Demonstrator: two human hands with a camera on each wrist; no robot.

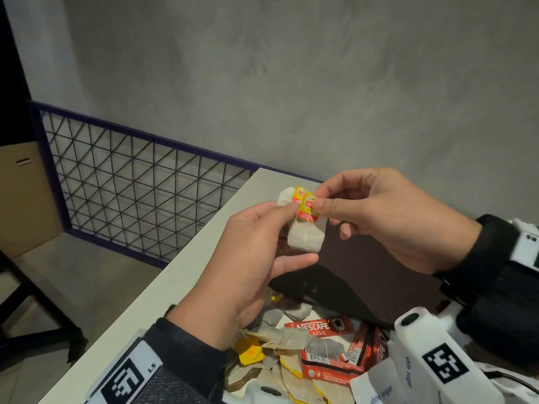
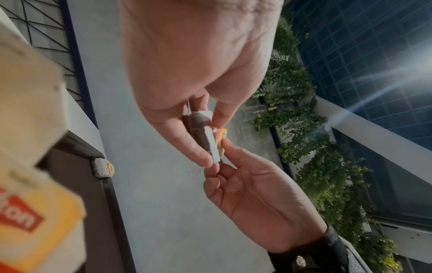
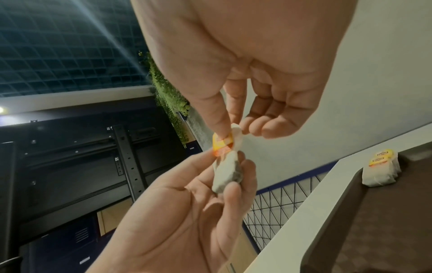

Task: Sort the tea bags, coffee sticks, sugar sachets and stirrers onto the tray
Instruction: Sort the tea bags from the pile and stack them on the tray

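Observation:
Above the dark brown tray [image 1: 364, 272] my left hand [image 1: 284, 221] grips two white tea bags [image 1: 304, 236] between thumb and fingers. My right hand [image 1: 319, 198] pinches the front bag's yellow tag [image 1: 307, 209] between thumb and forefinger. In the right wrist view the tag [image 3: 222, 145] sits under the thumb, with the tea bag [image 3: 228, 175] below in the left hand's fingers. Two more tea bags [image 3: 379, 170] lie stacked in the tray's far corner. Near me a loose heap of tea bags [image 1: 280, 336], red coffee sticks [image 1: 315, 328] and white sugar sachets [image 1: 379, 386] lies on the table. No stirrers show.
The tray lies on a white table [image 1: 186, 281] whose left edge runs diagonally. Beyond that edge stand a blue wire-mesh railing [image 1: 131, 182] and a cardboard box [image 1: 23, 196]. A grey wall [image 1: 320, 83] backs the table.

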